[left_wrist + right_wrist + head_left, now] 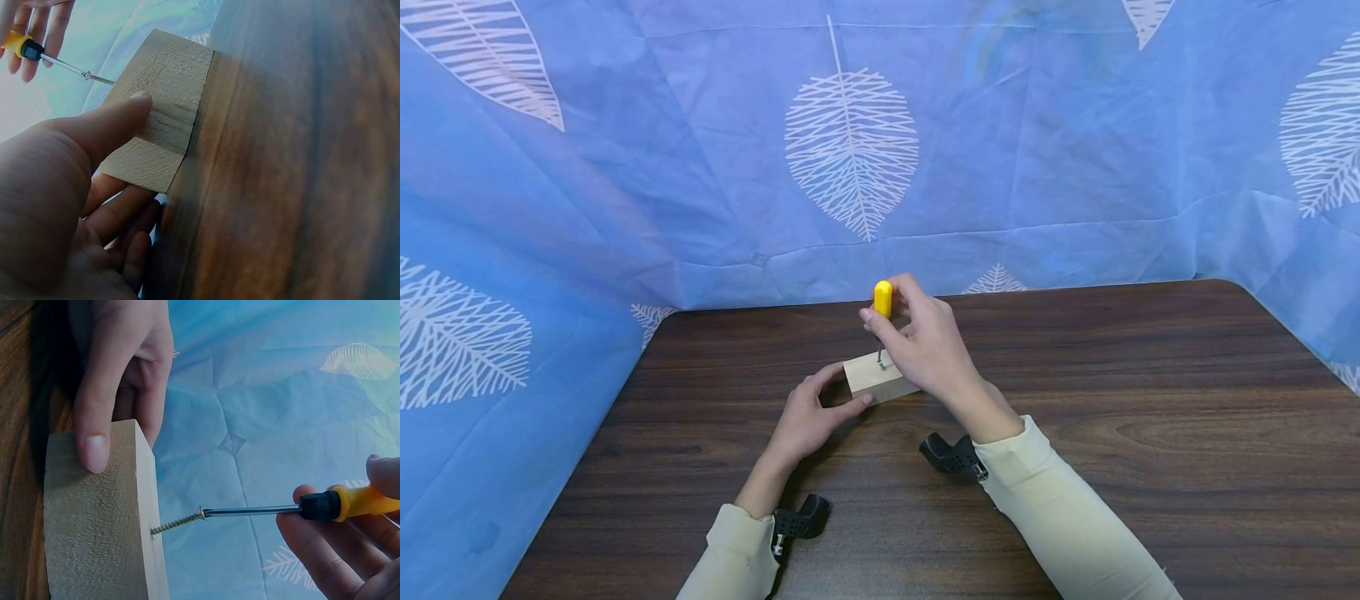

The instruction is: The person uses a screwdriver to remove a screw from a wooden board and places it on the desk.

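Note:
A pale wooden block [880, 385] lies on the dark table. My left hand [808, 417] grips its left end, thumb on the near side and fingers round the far side. A screw [178, 524] sticks out of the block's top face, its tip in the wood and most of its thread showing; it leans slightly. My right hand [931, 342] holds a screwdriver [883, 300] with a yellow handle and black collar between thumb and fingers. The screwdriver's metal shaft [250, 511] meets the screw head, roughly in line with it.
The brown wood-grain table [1112, 392] extends on both sides of the block. Behind it hangs a blue cloth [715, 167] with white leaf prints. Black wrist mounts [801, 518] sit at both cuffs, close above the tabletop.

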Demonstrator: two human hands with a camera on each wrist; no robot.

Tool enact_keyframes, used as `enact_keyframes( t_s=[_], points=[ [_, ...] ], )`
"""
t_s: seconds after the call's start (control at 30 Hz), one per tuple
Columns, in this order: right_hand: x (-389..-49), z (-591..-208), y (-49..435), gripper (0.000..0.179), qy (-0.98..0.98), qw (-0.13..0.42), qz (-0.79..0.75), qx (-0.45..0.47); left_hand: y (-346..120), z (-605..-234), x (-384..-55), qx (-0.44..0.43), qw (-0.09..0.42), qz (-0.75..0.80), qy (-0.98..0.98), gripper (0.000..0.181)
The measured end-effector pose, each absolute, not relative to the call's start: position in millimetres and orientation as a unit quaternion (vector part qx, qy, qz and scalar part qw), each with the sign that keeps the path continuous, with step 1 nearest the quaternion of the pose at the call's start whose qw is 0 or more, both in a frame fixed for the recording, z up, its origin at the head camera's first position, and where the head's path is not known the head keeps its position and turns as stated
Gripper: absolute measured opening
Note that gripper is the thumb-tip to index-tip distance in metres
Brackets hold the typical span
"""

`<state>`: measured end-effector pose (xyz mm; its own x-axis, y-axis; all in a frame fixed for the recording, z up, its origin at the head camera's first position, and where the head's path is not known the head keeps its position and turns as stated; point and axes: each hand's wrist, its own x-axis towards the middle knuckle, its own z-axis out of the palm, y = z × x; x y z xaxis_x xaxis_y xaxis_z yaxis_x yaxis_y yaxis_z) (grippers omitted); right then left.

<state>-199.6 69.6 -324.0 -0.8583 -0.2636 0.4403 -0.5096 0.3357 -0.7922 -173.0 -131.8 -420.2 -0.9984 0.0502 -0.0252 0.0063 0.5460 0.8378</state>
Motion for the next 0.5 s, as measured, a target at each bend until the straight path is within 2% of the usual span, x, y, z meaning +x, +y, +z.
enact_keyframes(
  t_s=[0.2,0.5],
  points=[
    [-198.1,-322.2,69.1,0.022,-0.816,0.11,0.517,0.235,-131.5,-419.2,-172.3,0.014,0.026,0.475,0.879,0.067],
    [-199.3,-323.3,68.2,0.026,-0.817,0.146,0.505,0.238,-132.1,-419.0,-170.9,0.014,0.03,0.477,0.879,0.066]
  ],
)
